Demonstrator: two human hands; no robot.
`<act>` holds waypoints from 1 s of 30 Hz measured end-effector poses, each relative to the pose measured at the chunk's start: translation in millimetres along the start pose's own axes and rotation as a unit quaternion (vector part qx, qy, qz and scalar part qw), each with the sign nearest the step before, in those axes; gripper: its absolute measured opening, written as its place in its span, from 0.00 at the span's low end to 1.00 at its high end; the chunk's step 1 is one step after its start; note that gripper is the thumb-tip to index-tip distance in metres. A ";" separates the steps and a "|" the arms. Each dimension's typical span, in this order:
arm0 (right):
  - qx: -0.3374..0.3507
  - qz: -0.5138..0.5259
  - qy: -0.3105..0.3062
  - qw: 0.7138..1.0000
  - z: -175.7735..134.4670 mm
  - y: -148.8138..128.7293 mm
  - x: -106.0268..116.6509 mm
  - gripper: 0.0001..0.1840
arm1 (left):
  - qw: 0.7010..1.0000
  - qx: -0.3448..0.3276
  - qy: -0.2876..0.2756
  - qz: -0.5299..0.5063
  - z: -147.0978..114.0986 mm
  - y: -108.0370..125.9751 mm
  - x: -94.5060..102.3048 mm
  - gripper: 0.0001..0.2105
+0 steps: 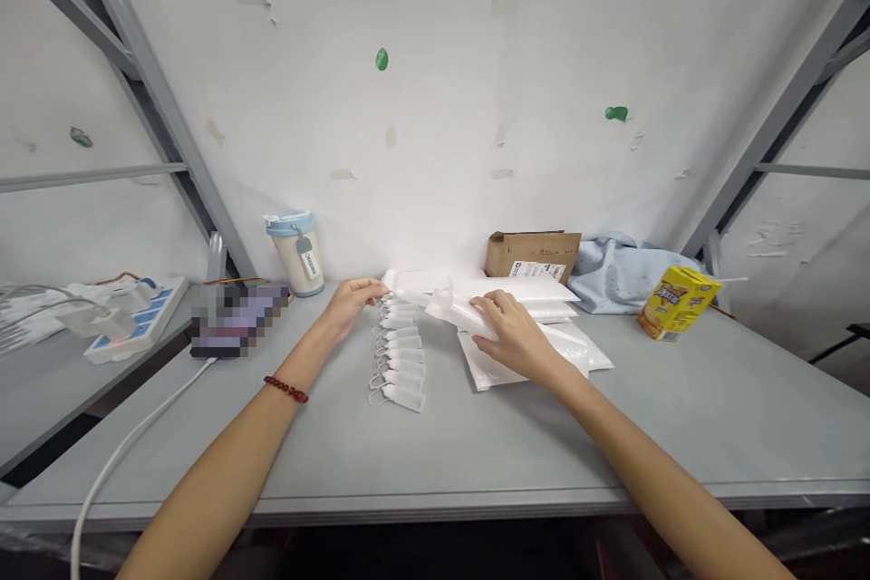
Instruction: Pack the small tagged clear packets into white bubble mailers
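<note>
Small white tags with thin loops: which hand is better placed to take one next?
Probably the left hand: it sits at the far end of the tag row, while the right hand holds translucent white plastic.

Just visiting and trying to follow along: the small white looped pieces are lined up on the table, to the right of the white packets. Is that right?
Not quite: the head view shows the small white looped pieces lined up on the table to the left of the white packets.

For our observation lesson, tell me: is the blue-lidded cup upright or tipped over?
Upright: the cup stands on its base on the grey table, with its blue lid uppermost.
</note>
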State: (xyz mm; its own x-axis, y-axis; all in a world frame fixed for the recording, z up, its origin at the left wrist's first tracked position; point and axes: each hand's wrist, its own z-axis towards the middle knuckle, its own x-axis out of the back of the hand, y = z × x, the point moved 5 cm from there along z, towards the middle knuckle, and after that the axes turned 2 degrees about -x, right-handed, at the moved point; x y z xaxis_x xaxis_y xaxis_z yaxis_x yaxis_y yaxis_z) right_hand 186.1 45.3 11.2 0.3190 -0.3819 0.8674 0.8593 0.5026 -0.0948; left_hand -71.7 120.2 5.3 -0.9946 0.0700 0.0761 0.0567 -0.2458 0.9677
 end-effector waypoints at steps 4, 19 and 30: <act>0.004 0.008 -0.006 1.000 -0.5 -2.3 0.1 0.21 | 1.000 0.004 -0.025 0.013 -7.2 4.0 -15.5 0.06; 0.042 0.017 0.004 0.999 -2.7 -18.1 -6.7 0.23 | 0.993 0.065 -0.087 0.034 -23.7 -6.2 -53.6 0.12; 0.057 -0.003 0.016 0.998 -4.1 -21.8 -8.7 0.23 | 0.968 -0.064 -0.075 0.231 -33.3 5.8 -72.9 0.09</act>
State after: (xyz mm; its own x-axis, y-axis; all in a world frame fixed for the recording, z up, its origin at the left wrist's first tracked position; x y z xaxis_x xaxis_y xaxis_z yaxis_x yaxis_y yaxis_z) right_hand 166.2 34.5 3.7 0.3286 -0.4091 0.8512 0.8107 0.5846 -0.0320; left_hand -1.7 81.4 -2.6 -0.8416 0.0613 0.5367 0.4715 -0.4015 0.7852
